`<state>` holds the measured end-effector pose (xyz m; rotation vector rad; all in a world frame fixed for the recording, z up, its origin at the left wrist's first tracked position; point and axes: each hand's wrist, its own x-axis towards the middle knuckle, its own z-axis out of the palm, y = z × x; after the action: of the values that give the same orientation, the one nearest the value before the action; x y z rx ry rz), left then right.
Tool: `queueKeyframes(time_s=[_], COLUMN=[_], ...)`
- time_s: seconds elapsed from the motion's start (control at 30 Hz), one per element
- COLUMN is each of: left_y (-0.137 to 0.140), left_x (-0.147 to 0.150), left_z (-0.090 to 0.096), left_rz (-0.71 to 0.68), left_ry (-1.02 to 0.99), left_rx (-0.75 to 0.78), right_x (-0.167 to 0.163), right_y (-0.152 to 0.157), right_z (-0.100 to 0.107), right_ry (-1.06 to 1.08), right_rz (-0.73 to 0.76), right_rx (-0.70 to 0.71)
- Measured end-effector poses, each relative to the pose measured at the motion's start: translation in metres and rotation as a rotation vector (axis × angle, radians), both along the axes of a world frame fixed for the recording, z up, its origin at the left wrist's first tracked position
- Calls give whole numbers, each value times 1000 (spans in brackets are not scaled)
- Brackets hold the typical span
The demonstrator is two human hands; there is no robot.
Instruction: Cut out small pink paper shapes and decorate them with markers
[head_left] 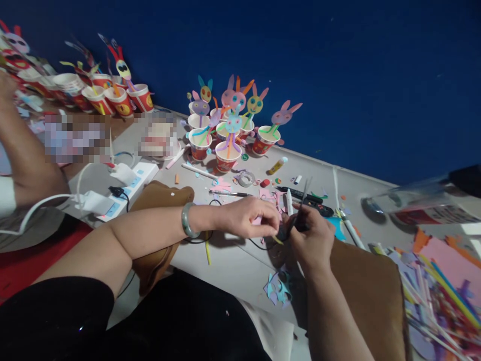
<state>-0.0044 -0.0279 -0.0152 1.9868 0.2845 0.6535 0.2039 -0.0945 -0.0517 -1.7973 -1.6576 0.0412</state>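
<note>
My left hand point(250, 216), with a jade-coloured bangle at the wrist, is closed in a pinch. A small yellow strip point(277, 239) shows at its fingertips; the grip itself is partly hidden. Close beside it, my right hand point(313, 238) is wrapped round a pair of scissors point(305, 193), blades pointing up and away; their handles are mostly covered by the fingers. Just beyond the hands lie a black pen point(231, 193), a white marker point(289, 201) and pink paper scraps. Blue and lilac paper offcuts point(277, 288) rest on the table nearer to me.
Paper cups with rabbit-faced figures point(228, 156) stand at the back, near a tape roll point(246, 178) and a glue stick point(277, 165). A power strip point(131, 190) is at left, near another person's arm point(30, 145). Coloured strips point(432, 301) lie at right beside a plastic bottle point(424, 205).
</note>
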Motion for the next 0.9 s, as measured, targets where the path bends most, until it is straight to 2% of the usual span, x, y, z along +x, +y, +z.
queueKeyframes(time_s=[0.07, 0.13, 0.3, 0.37, 0.57, 0.73, 0.83, 0.9], left_y=[-6, -12, -20, -21, -25, -24, -21, -18], left_x=[-1, -1, -1, 0, 3, 1, -1, 0], left_z=[2, 2, -2, -4, -11, -8, -1, 3], left_rz=[-119, -179, -239, -251, -252, -232, -350, -398], left_ry=[-15, 41, 131, 134, 239, 130, 144, 131], left_rx=[69, 117, 275, 286, 164, -64, -189, -299], right_x=[2, 1, -10, -11, -7, -9, -12, -13], right_y=[1, 1, -2, -2, 0, 3, 3, 2], right_z=[-6, -9, -8, -7, -11, -12, -7, 0], right_ry=[-135, -198, -195, -168, -80, -40, 10, 130], right_rz=[5, 36, 69, 69, 99, 109, 110, 131], right_rx=[-12, -36, -58, -43, -65, -68, -79, -121])
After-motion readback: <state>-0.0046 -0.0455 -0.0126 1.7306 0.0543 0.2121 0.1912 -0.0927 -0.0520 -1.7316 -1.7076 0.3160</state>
